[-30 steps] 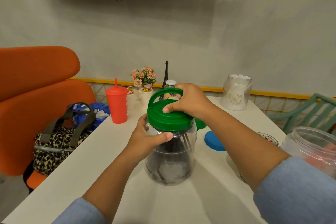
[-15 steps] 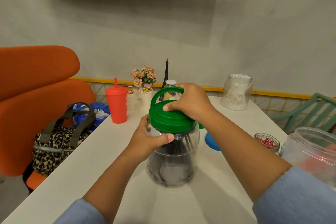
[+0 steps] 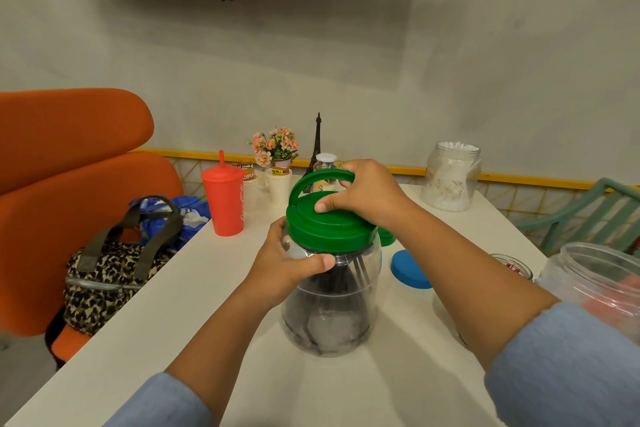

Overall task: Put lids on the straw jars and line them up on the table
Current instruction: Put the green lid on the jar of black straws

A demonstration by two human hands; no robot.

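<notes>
Straws (image 3: 346,288), dark and bundled, stand inside the clear round plastic jar (image 3: 329,315), which sits upright on the white table (image 3: 207,305) near its middle. On the jar's mouth sits a green plastic lid (image 3: 329,225) with a loop handle raised at its back. Whether it is screwed tight I cannot tell.

The left hand (image 3: 287,263) grips the jar's shoulder just under the lid, thumb across the front and fingers curled round the left side. The right hand (image 3: 367,194) clasps the lid from above: its thumb presses on the top, and its fingers curl over the far rim and handle.

Just right of the jar lies a flat blue round lid (image 3: 408,269), and behind that a second green lid (image 3: 386,237) peeks out past the right forearm. Far right of the jar stands a wide, open clear jar (image 3: 595,281). Behind the jar to the right is a lidless clear jar of white straws (image 3: 450,177). Behind it to the left stands a red plastic tumbler (image 3: 225,199).
</notes>
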